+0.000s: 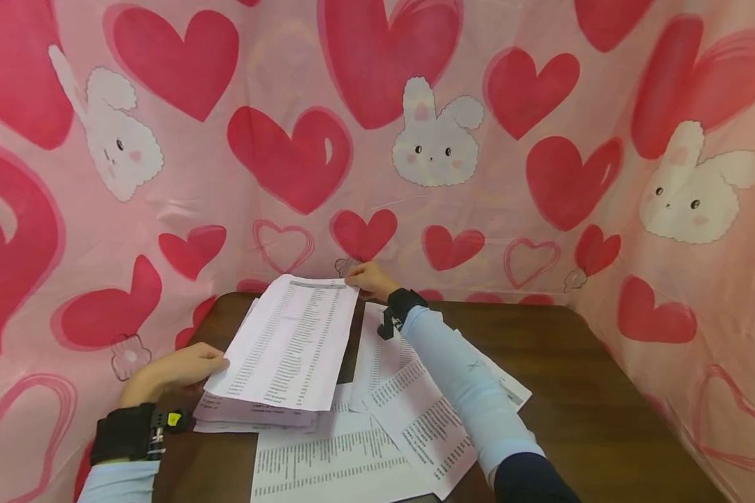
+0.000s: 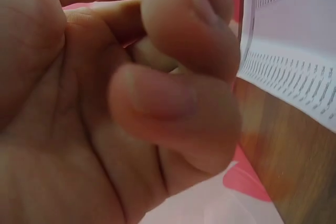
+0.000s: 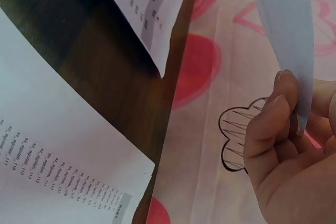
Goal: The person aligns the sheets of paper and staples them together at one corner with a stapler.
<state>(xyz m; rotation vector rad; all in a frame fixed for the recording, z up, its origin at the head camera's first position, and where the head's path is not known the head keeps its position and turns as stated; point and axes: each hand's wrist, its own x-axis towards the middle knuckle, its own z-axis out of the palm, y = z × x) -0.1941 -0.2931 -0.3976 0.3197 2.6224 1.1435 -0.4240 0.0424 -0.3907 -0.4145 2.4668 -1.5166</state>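
A printed sheet of paper [image 1: 292,342] with columns of text is held up at a tilt over a stack of papers [image 1: 258,412]. My left hand [image 1: 185,367] pinches its lower left corner. At the far right corner, my right hand [image 1: 372,279] pinches the same sheet between thumb and fingers. In the right wrist view, the sheet [image 3: 289,30] appears nearly edge-on in the right hand [image 3: 294,145]. Curled fingers of the left hand [image 2: 173,103] fill much of the left wrist view, with a printed page [image 2: 294,40] beside them.
Several loose printed sheets [image 1: 340,461] overlap on the dark wooden table [image 1: 579,391], partly beneath my right forearm. A pink curtain [image 1: 365,188] with hearts and rabbits stands behind and along both sides of the table.
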